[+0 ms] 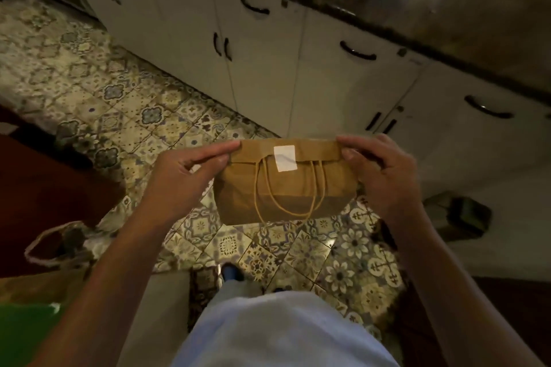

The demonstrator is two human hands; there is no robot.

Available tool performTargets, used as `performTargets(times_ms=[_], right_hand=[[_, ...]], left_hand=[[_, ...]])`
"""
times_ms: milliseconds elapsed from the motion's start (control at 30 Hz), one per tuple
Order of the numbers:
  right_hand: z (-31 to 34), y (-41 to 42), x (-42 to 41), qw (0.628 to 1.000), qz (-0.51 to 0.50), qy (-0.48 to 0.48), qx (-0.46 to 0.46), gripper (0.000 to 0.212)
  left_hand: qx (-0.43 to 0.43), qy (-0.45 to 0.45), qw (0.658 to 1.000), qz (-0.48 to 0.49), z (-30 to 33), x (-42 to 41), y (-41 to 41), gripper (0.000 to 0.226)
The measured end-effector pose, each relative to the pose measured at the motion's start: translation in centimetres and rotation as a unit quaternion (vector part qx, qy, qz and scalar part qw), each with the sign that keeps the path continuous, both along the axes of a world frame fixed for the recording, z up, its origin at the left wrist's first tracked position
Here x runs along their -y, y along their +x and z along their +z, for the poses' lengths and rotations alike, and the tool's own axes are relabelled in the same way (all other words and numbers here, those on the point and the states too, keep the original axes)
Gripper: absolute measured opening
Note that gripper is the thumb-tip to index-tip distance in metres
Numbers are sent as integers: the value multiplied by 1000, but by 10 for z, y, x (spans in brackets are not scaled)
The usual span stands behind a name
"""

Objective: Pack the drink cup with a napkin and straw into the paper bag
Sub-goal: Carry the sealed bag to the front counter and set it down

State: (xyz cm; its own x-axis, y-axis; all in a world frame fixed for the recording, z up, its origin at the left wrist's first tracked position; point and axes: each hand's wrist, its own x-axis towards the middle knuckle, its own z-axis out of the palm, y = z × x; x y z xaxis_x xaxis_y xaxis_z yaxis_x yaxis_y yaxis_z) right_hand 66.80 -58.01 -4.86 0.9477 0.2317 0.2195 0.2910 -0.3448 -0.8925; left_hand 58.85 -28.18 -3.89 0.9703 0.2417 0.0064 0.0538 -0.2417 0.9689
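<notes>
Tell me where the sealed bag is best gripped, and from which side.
By the two ends of the bag's folded top, from either side, as the left hand and right hand do. The sticker pins the fold; the handles hang slack in front.

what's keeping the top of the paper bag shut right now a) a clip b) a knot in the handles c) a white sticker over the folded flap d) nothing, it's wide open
c: a white sticker sits across the folded-over flap of the paper bag, while the left hand and right hand pinch the flap's ends.
</notes>
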Motion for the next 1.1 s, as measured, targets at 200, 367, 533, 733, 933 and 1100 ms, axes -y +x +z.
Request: performTargets(times_ms=[200,367,533,733,933,1100], right_hand=[[-8,55,23,994,-105,-1,-1,21],[3,117,23,974,-223,-14,-39,17],[29,185,24,959,-283,-18,22,16],[65,272,50,925,-370,-12,87,18],[101,364,97,905,-404,-9,131,17],[116,445,145,903,-411,-14,124,18]], left_hand=[[-11,4,996,-92,-9,9,115,44],[-1,9,983,-182,4,15,228,29],[28,13,968,-249,27,22,340,30],[120,32,938,-323,71,64,463,32],[180,35,925,-333,107,128,567,28],[185,44,926,-326,126,178,640,27]])
